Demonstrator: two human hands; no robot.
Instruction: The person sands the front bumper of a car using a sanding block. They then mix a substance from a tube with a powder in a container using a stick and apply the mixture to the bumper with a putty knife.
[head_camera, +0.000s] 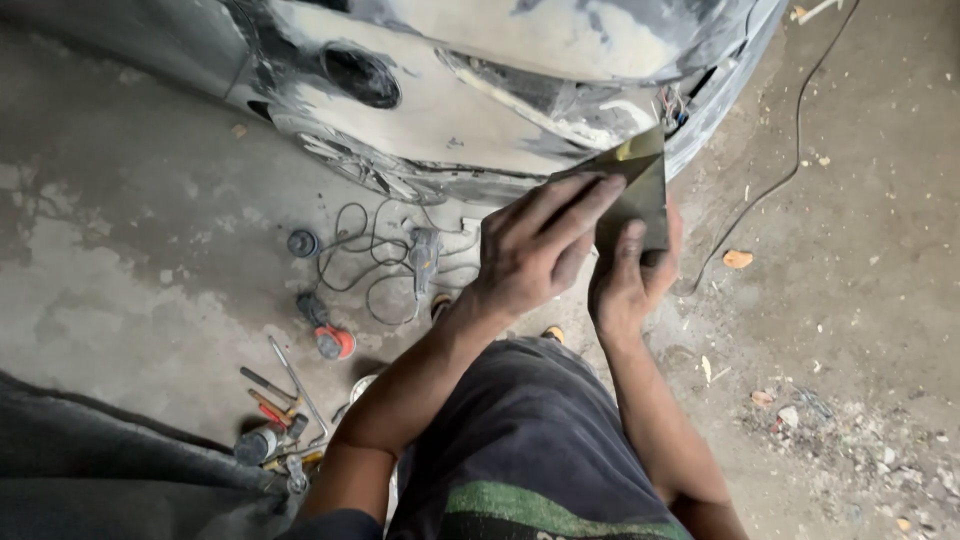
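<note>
A thin metal sheet, dark with a yellowish sheen, is held up in front of me near the edge of a sanded, filler-covered car body panel. My right hand grips its lower edge, thumb on top. My left hand lies flat across the sheet's left side with fingers stretched over it. Both hands are dusty. My dark shorts with a green stripe fill the lower middle of the view.
On the concrete floor to the left lie a power tool with a tangled cord, a red-tipped tool, screwdrivers and a can. A black cable runs along the right. Debris is scattered at the lower right.
</note>
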